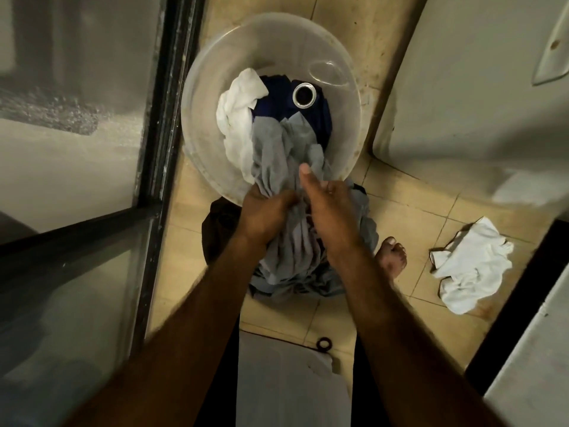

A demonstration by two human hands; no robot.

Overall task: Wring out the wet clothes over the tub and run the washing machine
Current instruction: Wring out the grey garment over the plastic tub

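A grey garment [286, 167] is draped from inside the clear tub [215, 97] over its near rim and down toward the tiled floor [409, 208]. It is gripped at that rim by the left hand [264, 211], which is clenched around the bunched cloth. It is touched by the right hand [326, 208], fingers extended, not closed. No writing can be read.
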